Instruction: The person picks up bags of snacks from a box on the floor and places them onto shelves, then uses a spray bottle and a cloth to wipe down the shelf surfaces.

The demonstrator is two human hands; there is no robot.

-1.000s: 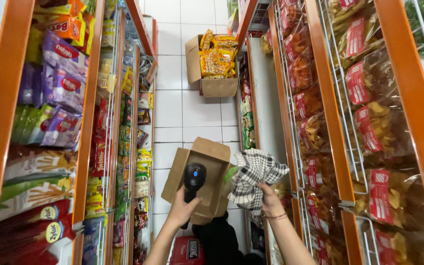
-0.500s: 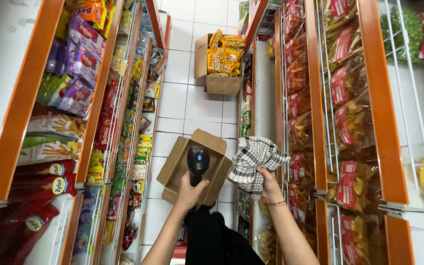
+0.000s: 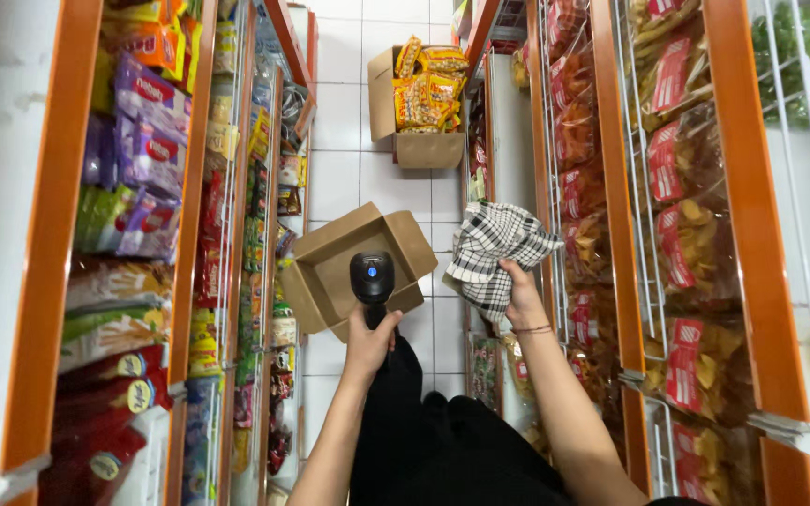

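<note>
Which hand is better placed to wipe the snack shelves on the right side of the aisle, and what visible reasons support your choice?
Probably the right hand. It already grips the checked cloth and sits beside the right-hand wire shelves of snack bags. The left hand is taken up with the black handheld scanner, over the empty cardboard box mid-aisle.

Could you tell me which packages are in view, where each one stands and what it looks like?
Open cardboard box: floor, ahead of left hand gripping black scanner; brown, empty.
Second box: farther along aisle; holds yellow packets.
Purple bags: left shelf.
Clear snack bags: right racks, red labels.
</note>
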